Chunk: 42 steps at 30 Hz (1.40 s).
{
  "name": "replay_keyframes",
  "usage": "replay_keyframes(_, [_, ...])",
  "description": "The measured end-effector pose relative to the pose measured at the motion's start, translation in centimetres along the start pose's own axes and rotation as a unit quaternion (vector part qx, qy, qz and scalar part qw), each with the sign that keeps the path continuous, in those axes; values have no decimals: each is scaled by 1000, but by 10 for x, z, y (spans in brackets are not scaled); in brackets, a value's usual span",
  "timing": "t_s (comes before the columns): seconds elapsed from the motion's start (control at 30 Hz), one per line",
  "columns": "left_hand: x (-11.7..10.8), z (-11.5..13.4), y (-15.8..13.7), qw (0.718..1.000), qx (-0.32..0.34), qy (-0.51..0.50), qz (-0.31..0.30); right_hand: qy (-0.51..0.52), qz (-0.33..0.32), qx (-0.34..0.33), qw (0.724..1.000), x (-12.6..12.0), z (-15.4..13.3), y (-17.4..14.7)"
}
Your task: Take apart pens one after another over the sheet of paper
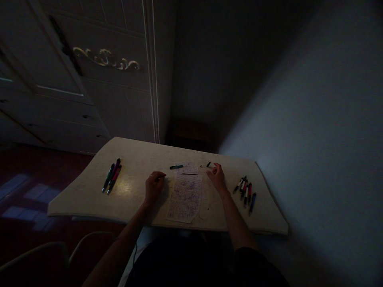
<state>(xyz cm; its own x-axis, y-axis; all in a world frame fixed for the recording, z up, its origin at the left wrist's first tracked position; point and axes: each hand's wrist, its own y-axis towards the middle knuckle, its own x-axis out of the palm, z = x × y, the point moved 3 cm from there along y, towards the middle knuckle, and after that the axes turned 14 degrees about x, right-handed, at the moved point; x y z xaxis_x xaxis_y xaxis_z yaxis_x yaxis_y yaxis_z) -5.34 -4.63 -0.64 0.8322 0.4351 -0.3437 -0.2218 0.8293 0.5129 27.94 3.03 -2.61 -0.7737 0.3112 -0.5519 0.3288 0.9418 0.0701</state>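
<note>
A sheet of paper (pixel 185 199) covered in dense purplish scribbles lies in the middle of the table. Across its upper part rests a thin dark stick like a pen refill (pixel 189 173), and just above is a teal pen part (pixel 176 167). My left hand (pixel 154 188) is on the tabletop left of the paper, fingers curled in; whatever they may hold is hidden. Right of the paper, my right hand (pixel 217 177) has thumb and fingers apart with nothing visible between them. Close to its fingertips lies a small dark pen piece (pixel 208 164), with a tinier bit (pixel 200 166) beside it.
Several pens (pixel 111 175) lie together on the left of the pale table (pixel 134 153). Another group of pens (pixel 245 192) lies on the right, with a blue pen (pixel 253 203) at its edge. A wardrobe (pixel 125 99) stands behind, a wall (pixel 323 131) rises at right.
</note>
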Motion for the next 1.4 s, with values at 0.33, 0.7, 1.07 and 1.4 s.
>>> replay_keyframes(0.33, [0,-3,2,999,-17,-33,28,-5,76,31,997,-18,11,-58])
replay_keyframes(0.7, [-7,-1,2,988,-51,-123,83,18,53,60,997,-20,5,-55])
replay_keyframes(1.07, [3,-3,-6,998,53,20,-6,21,26,41,999,-18,5,-56])
replay_keyframes(1.4, [16,-9,-13,947,121,273,-122,10,-6,4,1000,-12,13,-52])
